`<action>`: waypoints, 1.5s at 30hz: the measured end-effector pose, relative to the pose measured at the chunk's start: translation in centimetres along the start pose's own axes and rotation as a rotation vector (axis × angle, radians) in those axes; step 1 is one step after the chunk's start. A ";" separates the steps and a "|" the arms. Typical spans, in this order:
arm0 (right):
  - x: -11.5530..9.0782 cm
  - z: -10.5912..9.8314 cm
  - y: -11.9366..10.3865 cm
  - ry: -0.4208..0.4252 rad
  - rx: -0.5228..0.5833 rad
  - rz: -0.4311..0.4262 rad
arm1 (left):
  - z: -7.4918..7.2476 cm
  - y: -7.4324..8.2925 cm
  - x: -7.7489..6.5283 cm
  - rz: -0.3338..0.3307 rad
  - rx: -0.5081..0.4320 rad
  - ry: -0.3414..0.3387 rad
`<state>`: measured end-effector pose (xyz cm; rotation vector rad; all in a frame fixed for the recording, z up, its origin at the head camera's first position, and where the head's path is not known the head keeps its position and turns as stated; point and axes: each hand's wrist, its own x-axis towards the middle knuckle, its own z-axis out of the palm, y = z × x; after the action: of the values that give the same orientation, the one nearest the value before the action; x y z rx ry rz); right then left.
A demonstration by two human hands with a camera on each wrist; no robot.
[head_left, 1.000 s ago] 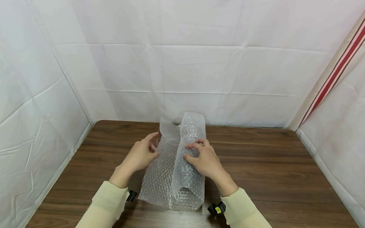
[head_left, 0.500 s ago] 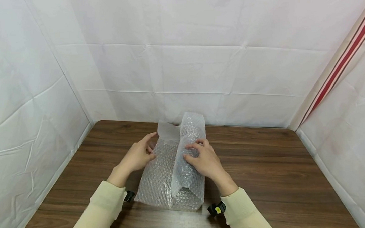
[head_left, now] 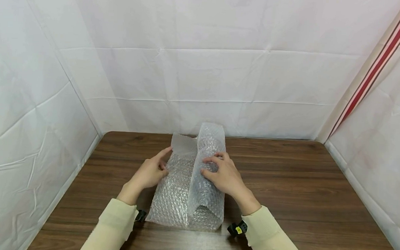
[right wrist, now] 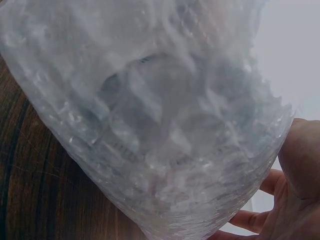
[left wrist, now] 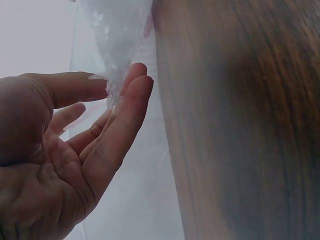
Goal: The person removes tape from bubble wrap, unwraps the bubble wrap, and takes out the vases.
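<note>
White creased fabric walls (head_left: 201,77) are being seen around a dark brown, wood-grained surface (head_left: 300,187), with a red-striped pale band (head_left: 370,75) being shown at the right corner. By the head camera, a clear plastic sheet of bubble wrap (head_left: 177,197) is being viewed on the middle of the surface, its right part formed into a long roll (head_left: 206,198), its left part spread beside it. Its left edge is being pinched by the left hand (head_left: 149,171), while the roll is being gripped from above by the curved fingers of the right hand (head_left: 226,174). Both arms are being covered by pale yellow sleeves (head_left: 115,223).

By the left wrist camera, a narrow edge of the wrap is being caught between the left thumb and fingers; the surface is being shown blurred.

By the right wrist camera, most of the view is being filled by the wrap, its side being clasped by the right hand; a dark rounded outline (right wrist: 111,84), too blurred to be identified, is being glimpsed through the film.
</note>
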<state>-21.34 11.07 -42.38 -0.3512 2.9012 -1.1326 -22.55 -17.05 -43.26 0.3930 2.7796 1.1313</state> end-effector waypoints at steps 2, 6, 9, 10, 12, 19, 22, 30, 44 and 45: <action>0.0 0.0 0.0 0.000 0.000 0.000 | 0.1 -0.2 0.0 -0.005 -0.012 -0.015; -0.1 -0.1 0.0 0.000 0.001 0.001 | 0.2 -0.4 0.1 -0.006 -0.021 -0.030; -0.1 -0.1 -0.1 -0.002 0.001 0.004 | 0.3 -0.5 0.0 0.000 -0.022 -0.046; -0.1 -0.1 -0.1 -0.003 0.001 0.006 | 0.3 -0.6 0.0 0.000 -0.025 -0.053; -0.1 -0.1 0.0 -0.003 -0.001 0.007 | 0.3 -0.7 0.0 -0.005 -0.029 -0.066; -0.1 -0.1 -0.1 -0.004 -0.006 0.008 | 0.5 -1.0 0.1 -0.038 -0.035 -0.093; -0.2 -0.1 -0.1 -0.005 -0.010 0.004 | 0.7 -1.1 0.2 -0.058 -0.037 -0.100; -0.2 -0.1 -0.1 0.001 -0.015 0.000 | 1.0 -1.3 0.3 -0.103 -0.070 -0.117; -0.4 -0.2 -0.3 -0.008 -0.002 0.005 | 0.8 -1.8 0.3 -0.080 0.006 -0.163; -0.4 -0.2 -0.3 -0.008 -0.001 0.006 | 0.8 -1.8 0.3 -0.086 0.003 -0.167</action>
<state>-20.88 11.09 -42.01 -0.3463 2.8947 -1.1262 -23.03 -17.68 -45.04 0.3473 2.6274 1.0255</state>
